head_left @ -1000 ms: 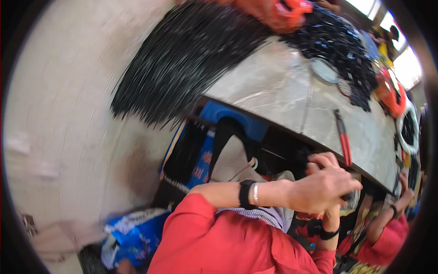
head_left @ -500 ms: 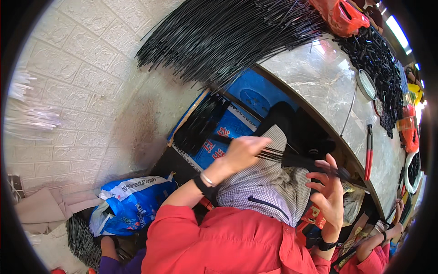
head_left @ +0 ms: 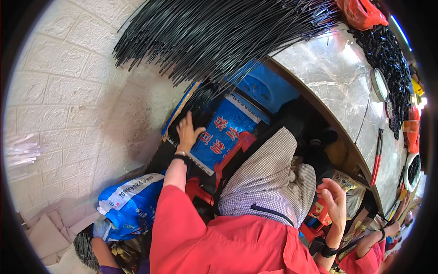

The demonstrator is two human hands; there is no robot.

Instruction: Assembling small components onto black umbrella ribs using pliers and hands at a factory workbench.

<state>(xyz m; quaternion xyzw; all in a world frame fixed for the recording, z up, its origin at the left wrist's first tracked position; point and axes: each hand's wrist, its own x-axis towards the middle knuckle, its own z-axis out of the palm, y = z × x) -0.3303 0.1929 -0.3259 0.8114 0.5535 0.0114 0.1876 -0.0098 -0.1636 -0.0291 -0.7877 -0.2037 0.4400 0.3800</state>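
Note:
My left hand point(head_left: 187, 133) reaches out with spread fingers over a bundle of thin black rods point(head_left: 195, 107), which lies on a blue printed sack point(head_left: 223, 141) to the left of my knees. Its fingertips are at the bundle's edge; whether they touch it I cannot tell. Off to the right, beside my knee, my right hand point(head_left: 334, 201) hovers with loosely bent fingers standing apart and nothing visible in them. A large heap of similar long black rods point(head_left: 223, 39) juts over the table edge ahead of the left hand.
On the marble-patterned table point(head_left: 315, 68) are red-handled pliers point(head_left: 377, 157), a round dish point(head_left: 379, 84), a pile of small black parts point(head_left: 383, 55) and a red plastic bag point(head_left: 362, 13). A white brick-patterned wall point(head_left: 68, 96) stands left. Other people's arms point(head_left: 381, 235) show lower right.
My left hand has left my lap and moved left to the bundle, its fingers now spread. The black strands stretched across my lap are gone from there. My right hand has lowered slightly.

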